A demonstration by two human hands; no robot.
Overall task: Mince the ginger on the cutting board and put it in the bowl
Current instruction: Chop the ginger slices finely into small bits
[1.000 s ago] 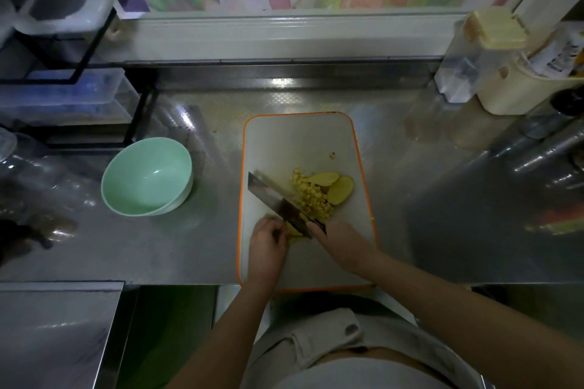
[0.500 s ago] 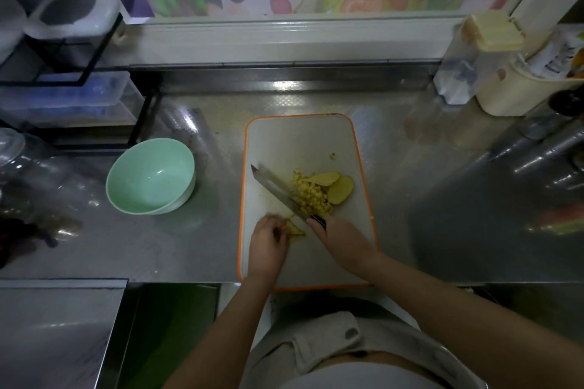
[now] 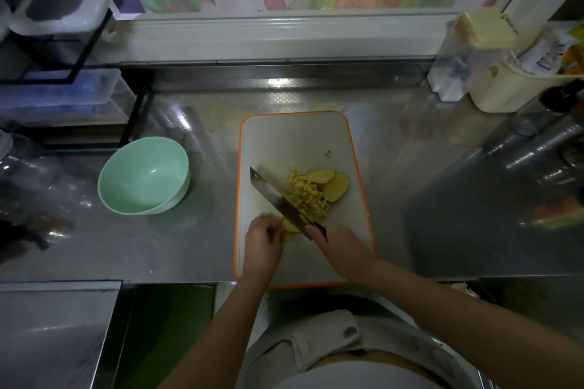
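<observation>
On the cutting board (image 3: 294, 136), the right hand (image 3: 339, 245) grips a knife (image 3: 278, 199); the left hand (image 3: 264, 235) pins ginger (image 3: 289, 227) beside the blade. Best keep fingertips curled back. The bowl (image 3: 143, 177) sits left of the board.

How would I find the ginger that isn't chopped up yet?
Look at the white cutting board with the orange rim in the middle of the steel counter. Right of the knife lies a pile of tiny yellow ginger bits. The uncut ginger slices sit at that pile's far right: two flat, smooth ovals, far bigger than the bits.
</observation>
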